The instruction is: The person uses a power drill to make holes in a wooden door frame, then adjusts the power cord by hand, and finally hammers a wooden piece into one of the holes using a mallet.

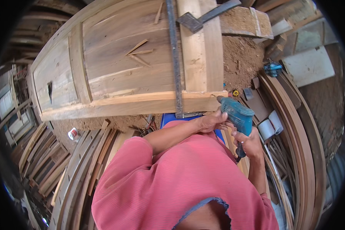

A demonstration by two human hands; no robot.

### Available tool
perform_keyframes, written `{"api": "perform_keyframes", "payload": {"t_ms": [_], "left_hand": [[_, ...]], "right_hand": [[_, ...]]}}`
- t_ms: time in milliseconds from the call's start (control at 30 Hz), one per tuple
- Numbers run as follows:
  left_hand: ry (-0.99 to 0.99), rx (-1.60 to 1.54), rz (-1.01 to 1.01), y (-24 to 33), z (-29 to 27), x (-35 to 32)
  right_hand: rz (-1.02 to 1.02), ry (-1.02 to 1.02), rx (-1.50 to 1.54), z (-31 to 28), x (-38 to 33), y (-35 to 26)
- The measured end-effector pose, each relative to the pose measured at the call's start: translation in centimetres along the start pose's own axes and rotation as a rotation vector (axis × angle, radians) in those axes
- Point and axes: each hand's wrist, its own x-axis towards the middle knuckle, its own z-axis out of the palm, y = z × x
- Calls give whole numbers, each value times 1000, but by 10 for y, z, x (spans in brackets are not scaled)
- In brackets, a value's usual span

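Observation:
My right hand (250, 144) is wrapped round the rear handle of a teal power drill (237, 114), with its black cord end hanging below. Closed against the drill's near side is my left hand (214, 121), its fingers partly hidden by the tool. The drill's front end meets the right end of the edge rail of a panelled wooden door (130, 105). Whether a bit is in the wood cannot be made out. A long dark metal bar clamp (173, 57) lies across the door, left of both hands.
Wood slivers (142, 51) lie on the door panel. A dark metal block with a bar (191, 22) rests at its far end. Long boards (291, 126) stand at right, more timber (80, 168) at left. A tape measure (235, 92) and another teal tool (273, 69) sit beyond the drill.

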Motion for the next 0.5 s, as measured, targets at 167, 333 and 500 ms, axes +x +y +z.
{"api": "perform_keyframes", "payload": {"t_ms": [167, 333, 500], "left_hand": [[-257, 1040, -397, -46, -25, -31], [69, 1432, -57, -59, -48, -65], [494, 1788, 202, -63, -92, -184]], "right_hand": [[-31, -15, 98, -2, 0, 23], [-55, -22, 71, -21, 6, 28], [-94, -58, 2, -37, 16, 19]]}}
